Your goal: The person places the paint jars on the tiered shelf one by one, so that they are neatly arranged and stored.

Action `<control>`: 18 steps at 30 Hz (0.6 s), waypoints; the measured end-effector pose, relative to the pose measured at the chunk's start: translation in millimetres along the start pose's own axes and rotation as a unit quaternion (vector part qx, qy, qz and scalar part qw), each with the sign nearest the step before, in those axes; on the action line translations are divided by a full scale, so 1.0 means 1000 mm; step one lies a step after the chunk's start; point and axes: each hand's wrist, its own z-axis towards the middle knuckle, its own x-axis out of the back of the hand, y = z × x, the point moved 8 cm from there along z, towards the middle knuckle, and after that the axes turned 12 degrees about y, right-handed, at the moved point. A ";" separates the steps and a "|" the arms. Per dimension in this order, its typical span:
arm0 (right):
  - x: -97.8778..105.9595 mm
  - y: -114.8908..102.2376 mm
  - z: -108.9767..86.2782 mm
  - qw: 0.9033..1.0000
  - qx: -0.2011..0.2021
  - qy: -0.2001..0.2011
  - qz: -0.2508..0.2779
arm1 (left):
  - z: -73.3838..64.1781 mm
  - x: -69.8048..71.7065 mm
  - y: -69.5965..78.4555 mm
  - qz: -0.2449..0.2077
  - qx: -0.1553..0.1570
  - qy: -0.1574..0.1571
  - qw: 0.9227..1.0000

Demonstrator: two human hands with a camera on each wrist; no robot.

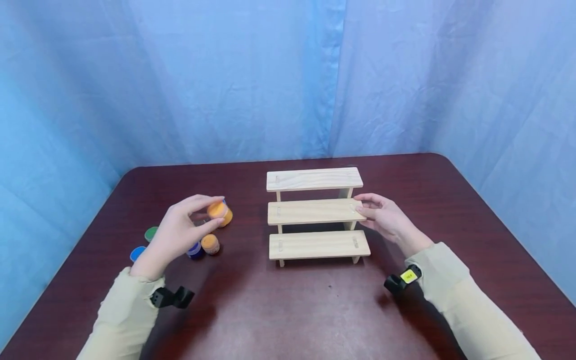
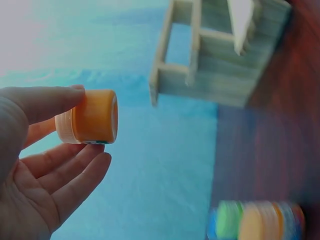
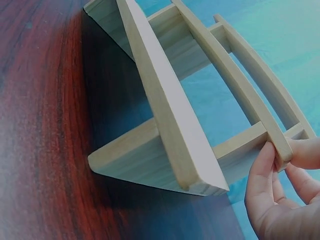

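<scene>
Between thumb and fingers, my left hand (image 1: 180,232) pinches a small orange paint jar (image 2: 94,117) by its sides, raised over the table left of the wooden stand. The jar has a pale, ridged lid. A three-step wooden stand (image 1: 315,212) stands at the table's middle. My right hand (image 1: 387,218) grips the right end of its middle step (image 3: 240,90), thumb on top and fingers beneath. Close under my left hand are a light orange jar (image 1: 210,244) and a dark blue jar (image 1: 195,251).
Partly behind my left forearm are a green-lidded jar (image 1: 151,233) and a blue-lidded jar (image 1: 137,253). The dark red-brown table (image 1: 297,310) has rounded far corners. Light blue curtains (image 1: 234,80) hang along its back and sides.
</scene>
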 end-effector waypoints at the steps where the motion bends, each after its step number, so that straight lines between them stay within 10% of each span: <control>1: 0.000 0.000 0.000 1.000 0.001 0.001 -0.001 | 0.003 -0.003 0.004 -0.016 0.000 -0.001 1.000; 18: -0.002 0.002 0.000 1.000 0.007 0.011 -0.026 | 0.067 -0.045 0.064 -0.127 -0.046 0.077 0.988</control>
